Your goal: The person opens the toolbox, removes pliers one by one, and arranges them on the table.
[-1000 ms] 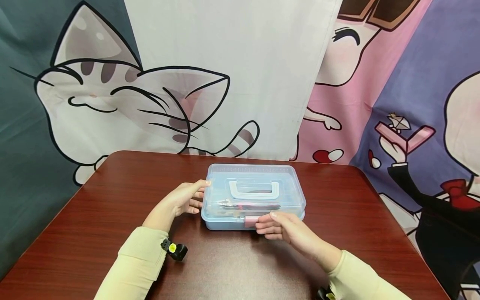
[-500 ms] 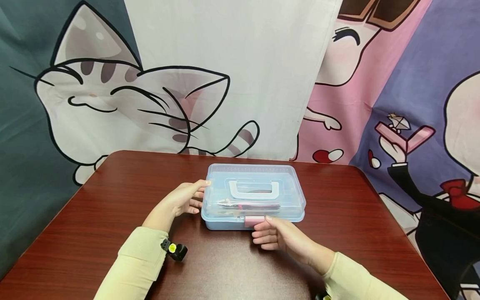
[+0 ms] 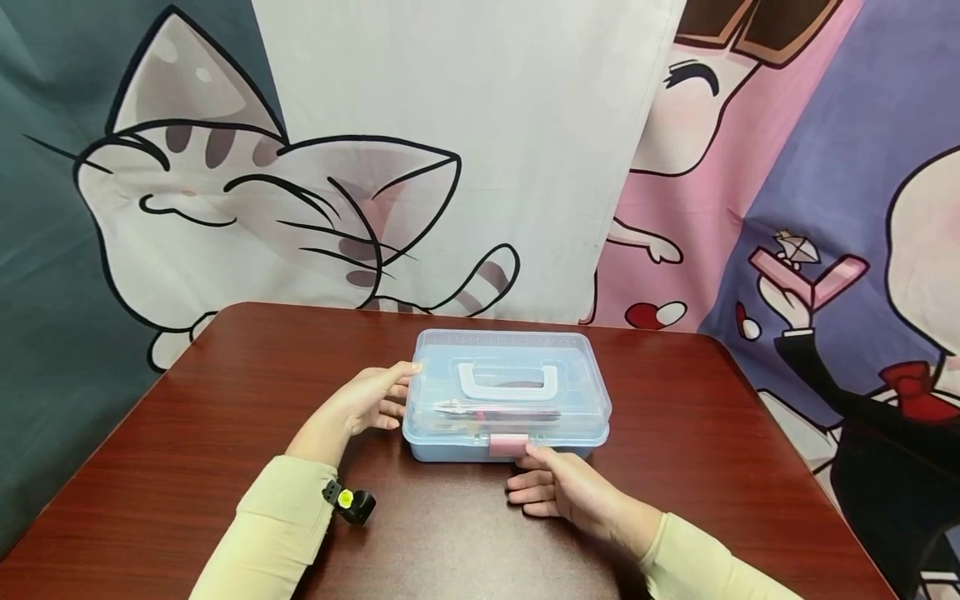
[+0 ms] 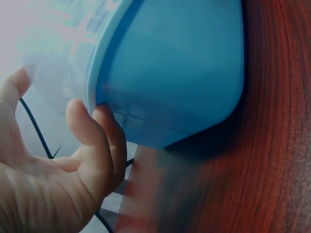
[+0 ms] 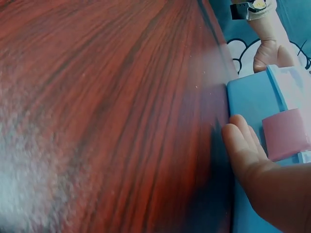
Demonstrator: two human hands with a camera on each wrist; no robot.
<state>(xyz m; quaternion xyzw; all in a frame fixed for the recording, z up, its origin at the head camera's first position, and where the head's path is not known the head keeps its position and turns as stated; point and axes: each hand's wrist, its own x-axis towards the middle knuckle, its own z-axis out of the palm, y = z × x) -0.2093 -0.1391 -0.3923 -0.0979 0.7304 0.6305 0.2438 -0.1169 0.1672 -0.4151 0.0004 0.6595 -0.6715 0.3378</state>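
Slightly lower now, the right hand (image 3: 573, 492) keeps fingers loosely spread, thumb at the box's (image 3: 508, 427) pink latch (image 3: 507, 445). Relaxed, the left hand (image 3: 367, 400) touches the box's left end. Sitting on the bench (image 3: 435, 517), it looks light, stiff, slick; hold both ends.

A blue box (image 5: 250, 94) (pink latch (image 5: 285, 134) showing) sits on the table (image 5: 112, 111), right hand (image 5: 260, 174) beside the latch.

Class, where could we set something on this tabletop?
Bare tabletop: left of the left sleeve, right of the right sleeve, and between them. Crowded: the box's left end, by the left grip, and its latch, by the right grip.
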